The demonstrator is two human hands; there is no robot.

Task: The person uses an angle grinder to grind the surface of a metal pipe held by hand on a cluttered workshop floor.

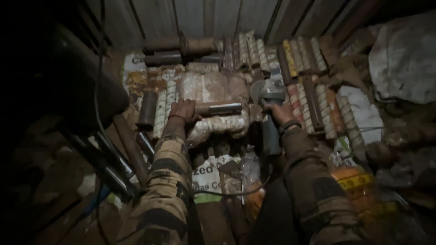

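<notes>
My left hand (pixel 184 111) grips one end of a short metal pipe (pixel 220 108) that lies across a lumpy plastic-wrapped bundle (pixel 213 93). My right hand (pixel 280 112) holds an angle grinder (pixel 269 115) by its body, with the disc end close to the pipe's shiny right end. The grinder's cable (pixel 227 193) runs down between my striped sleeves.
Several ribbed rods and short pipes (pixel 309 86) lie on printed sacks (pixel 211 174) against a corrugated metal wall (pixel 213 18). Thick pipes (pixel 175 45) rest at the back. Dark tubes (pixel 113 159) slant at the left. A crumpled sheet (pixel 404 54) fills the right. An orange container (pixel 356 181) sits near my right arm.
</notes>
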